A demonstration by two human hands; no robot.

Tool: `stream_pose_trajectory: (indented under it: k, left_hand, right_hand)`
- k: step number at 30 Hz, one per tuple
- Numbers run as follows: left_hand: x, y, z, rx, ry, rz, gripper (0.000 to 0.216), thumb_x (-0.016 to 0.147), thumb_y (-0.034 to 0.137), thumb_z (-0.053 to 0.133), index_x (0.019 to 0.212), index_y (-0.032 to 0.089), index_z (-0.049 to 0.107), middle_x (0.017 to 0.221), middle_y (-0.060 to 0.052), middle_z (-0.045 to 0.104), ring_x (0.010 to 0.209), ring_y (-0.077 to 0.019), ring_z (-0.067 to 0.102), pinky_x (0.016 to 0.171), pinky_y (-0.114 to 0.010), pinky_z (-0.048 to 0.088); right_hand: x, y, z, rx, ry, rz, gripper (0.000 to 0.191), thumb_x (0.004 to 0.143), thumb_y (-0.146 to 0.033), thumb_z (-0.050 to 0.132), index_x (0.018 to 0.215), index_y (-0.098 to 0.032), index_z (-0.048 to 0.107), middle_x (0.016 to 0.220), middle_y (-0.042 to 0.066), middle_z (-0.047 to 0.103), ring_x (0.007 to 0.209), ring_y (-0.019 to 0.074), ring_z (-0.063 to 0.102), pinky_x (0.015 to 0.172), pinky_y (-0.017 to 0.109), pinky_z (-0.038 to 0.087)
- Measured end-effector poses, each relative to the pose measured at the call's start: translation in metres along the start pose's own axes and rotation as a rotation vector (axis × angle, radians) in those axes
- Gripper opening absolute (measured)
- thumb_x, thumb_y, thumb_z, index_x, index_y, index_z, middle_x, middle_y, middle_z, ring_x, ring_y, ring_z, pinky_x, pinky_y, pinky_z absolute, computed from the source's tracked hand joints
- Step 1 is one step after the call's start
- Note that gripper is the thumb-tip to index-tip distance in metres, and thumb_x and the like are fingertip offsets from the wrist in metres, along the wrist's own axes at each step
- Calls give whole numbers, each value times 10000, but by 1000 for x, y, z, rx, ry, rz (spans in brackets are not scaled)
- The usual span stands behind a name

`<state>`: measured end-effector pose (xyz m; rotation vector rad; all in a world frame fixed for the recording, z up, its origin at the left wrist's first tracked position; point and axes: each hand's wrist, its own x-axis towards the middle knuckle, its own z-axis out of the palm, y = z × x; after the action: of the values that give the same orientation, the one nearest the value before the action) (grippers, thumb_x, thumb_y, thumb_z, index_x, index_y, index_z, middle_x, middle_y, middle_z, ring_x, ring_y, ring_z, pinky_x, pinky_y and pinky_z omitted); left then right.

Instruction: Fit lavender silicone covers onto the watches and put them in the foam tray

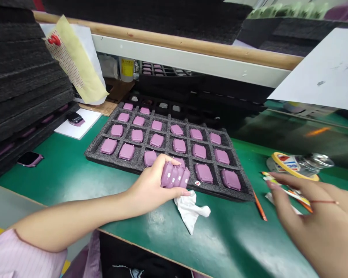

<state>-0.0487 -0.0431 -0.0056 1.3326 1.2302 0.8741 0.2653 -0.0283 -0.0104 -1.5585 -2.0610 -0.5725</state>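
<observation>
My left hand (153, 179) is wrapped round a small stack of purple watch cases (175, 176), their edges facing me. Below its fingertips lies a crumpled white cloth (191, 210) on the green table. Just beyond the hand is a black foam tray (174, 116) with rows of purple watch cases in its compartments; the hand and stack cover part of the front row. At the right, my right hand (321, 216) has its thumb and index fingertips close together at a thin white-and-yellow stick (295, 195). Orange and white strips lie under that hand, partly hidden by it.
A glass bottle with a metal cap (307, 164) and a yellow tape ring stand at the right. An orange stick (260, 206) lies beside the tray. Two watches (30, 158) lie at the left, near stacked black foam trays (23, 69). A shelf (185, 60) crosses above.
</observation>
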Motion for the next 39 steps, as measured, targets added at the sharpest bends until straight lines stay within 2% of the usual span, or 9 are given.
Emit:
stream_pose_trajectory:
  k: [1,3,8,14,19,28,31,36,39]
  left_hand:
    - [0,0,0,2,-2,7,543,693,352,865,1090,267,505,991,31,640,896,-175,623,794,-303,482]
    - [-1,-1,-1,18,-5,29,534,703,341,858,1096,267,504,1024,29,647,902,-170,627,808,-302,486]
    - [-1,-3,-1,39,6,44,545,705,348,851,1119,260,507,1084,10,662,926,-183,642,831,-318,494]
    - [-1,-10,-2,4,-32,140,521,746,322,802,1159,249,492,1123,-24,671,960,-195,651,825,-314,495]
    - [0,-8,-4,24,-46,105,364,840,286,668,1134,234,459,945,12,664,878,-183,635,729,-294,470]
    - [-1,-1,2,-89,-15,-24,533,704,357,855,1056,256,468,828,60,645,751,-160,661,699,-287,511]
    - [-3,-1,1,-95,-5,-6,547,705,347,858,1094,268,482,909,44,668,788,-166,678,757,-314,531]
    - [-5,0,1,-48,27,10,570,697,375,869,1125,274,507,1025,13,664,901,-191,671,818,-333,532]
    - [-6,2,0,-36,40,62,564,709,371,864,1139,278,512,1133,-1,651,998,-199,657,867,-333,529]
  right_hand:
    - [-1,-25,-3,169,22,-121,140,942,-325,595,1027,-262,687,905,110,752,826,304,716,765,440,572]
    - [-3,-70,-6,528,-180,-310,153,973,-257,575,1111,-249,641,960,72,749,849,220,737,757,330,599]
    - [6,-118,-10,897,-465,-362,191,991,-124,490,984,-226,651,872,33,715,741,135,720,652,210,592]
    - [45,-130,-29,803,-105,-509,210,927,-61,619,1062,-215,667,914,35,754,767,170,719,691,271,595]
    - [60,-151,-1,800,13,-614,88,937,-100,640,956,-156,704,815,63,724,748,187,671,680,324,575]
    - [79,-124,19,676,79,-470,110,930,-99,654,932,-208,661,854,51,713,778,186,676,702,324,572]
    - [82,-108,5,565,-35,-463,85,954,-167,618,890,-210,653,829,47,719,743,194,700,661,321,573]
    - [70,-84,-16,553,-453,-572,213,961,-245,572,753,-237,619,675,-8,677,497,144,655,415,255,500]
    - [64,-79,-14,490,-374,-549,191,973,-373,556,958,-226,677,806,54,751,614,235,729,471,342,569]
